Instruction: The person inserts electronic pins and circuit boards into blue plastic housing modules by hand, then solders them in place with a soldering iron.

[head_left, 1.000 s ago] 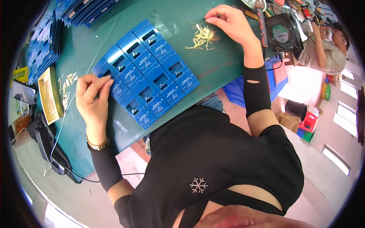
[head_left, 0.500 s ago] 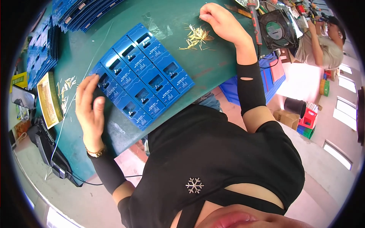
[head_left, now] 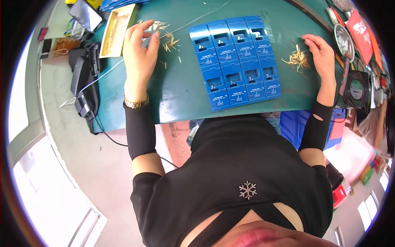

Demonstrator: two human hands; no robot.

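Observation:
A blue circuit board panel (head_left: 236, 66), divided into several like units with cutouts, lies flat on the green work surface (head_left: 181, 86) in front of me. Left of it, my left hand (head_left: 140, 55) hovers by a scatter of thin pale pins (head_left: 170, 41), its thumb and fingers apart and nothing visible in them. Over on the right, my right hand (head_left: 324, 59) is beside a heap of gold-coloured pins (head_left: 299, 59). Its fingers are curled together toward the thumb; anything pinched there is too small to make out.
A shallow yellow tray (head_left: 117, 31) stands behind my left hand, near a black device (head_left: 86, 78) with a cable. More blue boards (head_left: 123, 3) are stacked at the far edge. A soldering iron (head_left: 344, 76), a black fan (head_left: 357, 91) and clutter line the right side.
My left hand has left the panel's left edge and moved out to the pins by the yellow tray. The view has turned left. My right hand stays beside its heap of pins.

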